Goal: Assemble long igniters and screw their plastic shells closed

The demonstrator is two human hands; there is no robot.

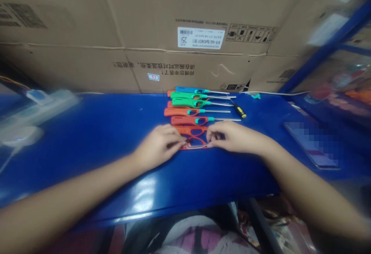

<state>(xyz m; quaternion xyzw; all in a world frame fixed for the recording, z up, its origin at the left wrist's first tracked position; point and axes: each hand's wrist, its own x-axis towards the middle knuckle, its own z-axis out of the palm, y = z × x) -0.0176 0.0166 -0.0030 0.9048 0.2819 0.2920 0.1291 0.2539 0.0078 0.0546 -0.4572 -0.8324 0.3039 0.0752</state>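
Two orange lighter casing halves lie on the blue table, the upper casing half (193, 130) just beyond the lower casing half (197, 140). A thin pale wire (197, 146) runs across the lower one, from fingertips to fingertips. My left hand (164, 144) pinches its left end, and the fingers hide what else is there. With thumb and fingers closed, my right hand (230, 136) holds the other end at the right side of the casing. Right behind lies an assembled orange stick lighter (185, 120) with a metal tube.
Several more stick lighters, among them a green lighter (188, 103) and a blue lighter (188, 90), are stacked behind. A yellow-black screwdriver (240, 110) lies to their right. A phone (313, 145) rests far right, a power strip (55, 105) left. A large cardboard box (130, 29) stands behind.
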